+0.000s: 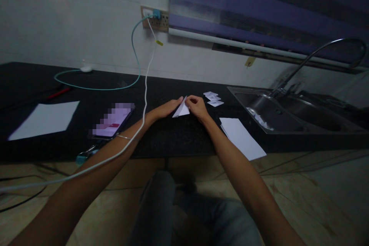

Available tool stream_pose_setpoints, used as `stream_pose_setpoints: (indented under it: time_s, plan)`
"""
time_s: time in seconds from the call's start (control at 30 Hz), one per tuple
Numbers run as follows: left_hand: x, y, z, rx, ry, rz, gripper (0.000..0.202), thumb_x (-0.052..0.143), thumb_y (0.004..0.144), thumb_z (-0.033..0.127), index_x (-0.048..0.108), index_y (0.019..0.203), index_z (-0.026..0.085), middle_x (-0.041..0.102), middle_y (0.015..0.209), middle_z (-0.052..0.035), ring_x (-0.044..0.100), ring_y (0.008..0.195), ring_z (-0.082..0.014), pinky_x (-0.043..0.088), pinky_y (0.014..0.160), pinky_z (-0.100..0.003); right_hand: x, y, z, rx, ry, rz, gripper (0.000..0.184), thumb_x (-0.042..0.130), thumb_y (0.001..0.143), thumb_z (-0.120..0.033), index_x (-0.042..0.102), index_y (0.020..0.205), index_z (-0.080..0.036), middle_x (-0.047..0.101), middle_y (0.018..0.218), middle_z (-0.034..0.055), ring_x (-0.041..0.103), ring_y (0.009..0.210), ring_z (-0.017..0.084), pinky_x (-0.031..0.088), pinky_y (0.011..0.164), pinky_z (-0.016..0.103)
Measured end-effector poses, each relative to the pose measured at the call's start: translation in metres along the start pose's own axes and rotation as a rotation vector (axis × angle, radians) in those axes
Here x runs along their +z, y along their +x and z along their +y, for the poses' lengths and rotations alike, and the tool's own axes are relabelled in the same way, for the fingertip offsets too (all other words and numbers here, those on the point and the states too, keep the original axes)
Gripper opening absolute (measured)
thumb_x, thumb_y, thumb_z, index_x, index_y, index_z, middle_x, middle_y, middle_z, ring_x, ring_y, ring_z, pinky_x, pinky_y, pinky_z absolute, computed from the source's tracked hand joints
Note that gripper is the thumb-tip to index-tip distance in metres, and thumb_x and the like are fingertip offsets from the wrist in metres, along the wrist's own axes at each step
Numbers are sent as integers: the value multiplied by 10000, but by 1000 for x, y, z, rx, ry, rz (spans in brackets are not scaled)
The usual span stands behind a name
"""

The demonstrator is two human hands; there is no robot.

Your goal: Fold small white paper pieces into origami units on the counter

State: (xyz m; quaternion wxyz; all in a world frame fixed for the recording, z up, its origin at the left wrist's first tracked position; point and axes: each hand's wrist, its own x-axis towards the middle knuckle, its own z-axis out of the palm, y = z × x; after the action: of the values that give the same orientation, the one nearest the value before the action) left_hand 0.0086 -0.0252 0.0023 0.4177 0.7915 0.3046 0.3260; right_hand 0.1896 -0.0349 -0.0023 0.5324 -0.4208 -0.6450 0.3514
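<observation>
A small folded piece of white paper (182, 110) is held between my two hands over the dark counter. My left hand (170, 107) grips its left edge, thumb on top. The fingers of my right hand (197, 106) pinch its upper right side, with the thumb and index finger curled into a ring. Just right of my right hand lie several small folded paper pieces (215, 100), partly overlapping. Nearer the front edge, a stack of white paper sheets (242, 136) rests beside my right forearm.
A sink (259, 113) with a curved tap (314, 52) is at the right. On the left lie a phone (113, 121), a white sheet (46, 119) and a red pen-like object (58, 93). A white cable (145, 96) crosses my left forearm from a wall socket (163, 21).
</observation>
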Motion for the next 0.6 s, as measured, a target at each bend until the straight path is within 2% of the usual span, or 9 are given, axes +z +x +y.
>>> stream_pose_setpoints:
  time_s: [0.13, 0.3, 0.4, 0.47, 0.6]
  plan:
    - [0, 0, 1, 29, 102, 47, 355, 451, 971, 426, 653, 870, 152, 659, 813, -54, 570, 726, -167, 452, 694, -278, 0, 0, -1, 7, 10, 59, 154, 679, 726, -342, 660, 693, -193, 606, 667, -20, 548, 666, 145, 454, 660, 268]
    - [-1, -2, 3, 52, 280, 180, 339, 428, 966, 393, 581, 773, 161, 574, 713, -19, 497, 650, -148, 375, 604, -265, -1, 2, 3, 79, 113, 174, 222, 691, 760, -416, 657, 845, -214, 667, 796, 10, 605, 728, 164, 493, 642, 279]
    - [-3, -4, 2, 63, 376, 207, 331, 426, 963, 376, 535, 720, 180, 528, 655, -3, 463, 605, -141, 327, 568, -268, -3, 2, 2, 9, 102, 271, 233, 692, 778, -436, 645, 866, -225, 671, 836, 12, 612, 755, 161, 508, 648, 272]
    - [-3, -4, 0, 77, 421, 183, 317, 427, 962, 369, 521, 718, 189, 521, 645, 0, 465, 591, -142, 317, 560, -273, -4, 1, 0, -59, 48, 267, 239, 707, 779, -441, 676, 869, -222, 689, 873, 25, 629, 827, 179, 527, 708, 288]
    - [-4, -3, -2, 94, 477, 164, 314, 402, 976, 363, 507, 731, 198, 532, 657, -4, 484, 587, -146, 329, 574, -286, -1, -4, -5, -117, -40, 173, 250, 699, 803, -445, 747, 876, -211, 721, 926, 54, 659, 908, 211, 539, 840, 348]
